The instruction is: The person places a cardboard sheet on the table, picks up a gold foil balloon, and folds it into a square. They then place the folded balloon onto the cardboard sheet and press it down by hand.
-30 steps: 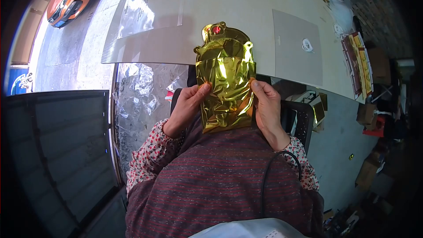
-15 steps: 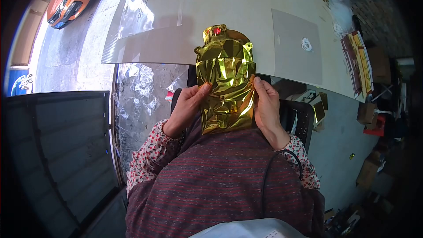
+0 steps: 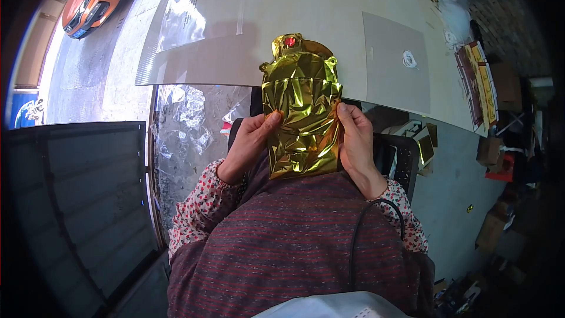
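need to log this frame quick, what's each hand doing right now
Left hand: closed on the left edge of the gold foil piece.
Right hand: closed on its right edge.

A single head-worn camera looks steeply down and forward, close over the person's chest and lap. Its fisheye lens bends the bench [image 3: 329,12] across the top of the frame; the dark rim, probably vignetting, hides the outer corners.
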{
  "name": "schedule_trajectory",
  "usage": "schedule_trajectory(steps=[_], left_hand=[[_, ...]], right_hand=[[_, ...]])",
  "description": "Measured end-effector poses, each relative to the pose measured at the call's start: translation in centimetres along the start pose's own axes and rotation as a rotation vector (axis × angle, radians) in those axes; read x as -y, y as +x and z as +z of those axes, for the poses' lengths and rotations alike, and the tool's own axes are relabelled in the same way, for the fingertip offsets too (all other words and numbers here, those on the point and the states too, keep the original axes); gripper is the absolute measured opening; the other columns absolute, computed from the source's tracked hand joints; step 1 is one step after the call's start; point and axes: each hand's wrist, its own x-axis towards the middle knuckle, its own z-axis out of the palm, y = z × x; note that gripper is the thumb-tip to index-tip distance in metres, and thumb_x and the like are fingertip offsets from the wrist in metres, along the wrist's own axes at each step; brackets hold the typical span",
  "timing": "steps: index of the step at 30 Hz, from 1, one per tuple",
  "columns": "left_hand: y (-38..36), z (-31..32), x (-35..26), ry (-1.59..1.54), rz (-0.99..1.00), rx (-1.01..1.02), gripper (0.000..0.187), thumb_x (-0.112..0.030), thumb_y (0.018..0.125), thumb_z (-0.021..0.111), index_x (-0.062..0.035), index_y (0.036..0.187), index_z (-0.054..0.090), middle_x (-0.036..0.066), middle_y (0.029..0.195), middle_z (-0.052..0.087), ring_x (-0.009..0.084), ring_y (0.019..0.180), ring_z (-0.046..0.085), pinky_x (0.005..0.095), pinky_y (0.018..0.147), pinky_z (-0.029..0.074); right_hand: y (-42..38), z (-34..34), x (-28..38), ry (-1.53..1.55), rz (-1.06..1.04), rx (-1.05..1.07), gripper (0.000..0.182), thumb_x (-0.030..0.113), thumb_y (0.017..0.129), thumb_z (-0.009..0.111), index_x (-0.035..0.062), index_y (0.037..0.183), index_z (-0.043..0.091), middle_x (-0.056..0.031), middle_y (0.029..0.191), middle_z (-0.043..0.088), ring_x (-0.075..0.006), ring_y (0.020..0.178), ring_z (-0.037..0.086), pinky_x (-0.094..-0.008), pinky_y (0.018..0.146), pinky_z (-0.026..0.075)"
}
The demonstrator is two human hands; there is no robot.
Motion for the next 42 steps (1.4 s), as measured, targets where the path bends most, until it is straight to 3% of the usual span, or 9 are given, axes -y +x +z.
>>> schedule_trajectory(steps=[10,15,22,30,33,37,42], left_hand=[[0.0,0.0,0.2,-0.018,0.035,0.030,0.039,-0.033,0.104,0.053,0.0039,0.105,0.066,0.000,0.094,0.068,0.0027,0.080,0.059,0.0203,0.071,0.048],[-0.1,0.5,-0.1,-0.011,0.020,0.002,0.038,-0.033,0.104,0.053,0.0017,0.099,0.066,-0.005,0.087,0.062,0.0008,0.075,0.052,0.0196,0.066,0.043],[0.2,-0.2,0.4,0.049,0.048,0.006,0.037,-0.034,0.104,0.053,-0.0008,0.094,0.065,-0.008,0.081,0.055,0.0002,0.071,0.044,0.0198,0.063,0.037],[0.0,0.2,-0.2,-0.073,0.006,0.034,0.038,-0.034,0.104,0.053,0.0013,0.104,0.065,-0.001,0.094,0.067,0.0036,0.083,0.059,0.0221,0.074,0.048],[0.1,0.2,-0.2,-0.084,-0.009,0.041,0.037,-0.034,0.104,0.053,0.0012,0.105,0.065,-0.001,0.095,0.068,0.0039,0.084,0.060,0.0223,0.075,0.049],[0.1,0.3,-0.1,-0.074,-0.001,0.024,0.037,-0.034,0.104,0.053,0.0005,0.103,0.065,-0.002,0.093,0.067,0.0029,0.081,0.059,0.0216,0.073,0.048],[0.2,-0.1,0.2,-0.045,0.004,0.012,0.036,-0.034,0.104,0.053,-0.0003,0.101,0.065,-0.004,0.090,0.064,0.0017,0.078,0.056,0.0207,0.071,0.046]], right_hand=[[0.0,-0.1,-0.5,-0.045,-0.126,0.019,0.016,0.015,0.100,0.061,0.0005,0.096,0.065,-0.0007,0.089,0.065,-0.0041,0.080,0.057,-0.0200,0.076,0.047],[0.3,-0.7,-1.1,-0.052,-0.156,-0.004,0.017,0.015,0.100,0.062,-0.0002,0.097,0.067,-0.0014,0.090,0.067,-0.0042,0.081,0.058,-0.0199,0.077,0.047],[0.0,-0.6,-0.4,-0.018,0.034,0.058,0.020,0.019,0.100,0.062,0.0012,0.101,0.070,-0.0007,0.091,0.069,-0.0053,0.082,0.060,-0.0220,0.076,0.049],[0.6,-1.2,-0.5,0.173,0.208,0.028,0.019,0.024,0.097,0.066,0.0057,0.100,0.071,-0.0018,0.096,0.071,-0.0097,0.085,0.065,-0.0261,0.079,0.053],[0.5,-0.4,0.1,0.218,0.275,-0.065,0.028,0.034,0.098,0.064,0.0075,0.104,0.070,-0.0017,0.100,0.070,-0.0105,0.085,0.065,-0.0265,0.078,0.053],[0.3,-1.7,1.1,0.122,0.369,0.090,0.041,0.045,0.099,0.057,0.0069,0.110,0.067,-0.0011,0.103,0.069,-0.0104,0.086,0.065,-0.0274,0.075,0.053],[0.3,-2.5,1.8,-0.071,0.345,0.231,0.039,0.039,0.100,0.058,0.0043,0.116,0.066,-0.0015,0.101,0.069,-0.0098,0.085,0.066,-0.0293,0.072,0.055]])
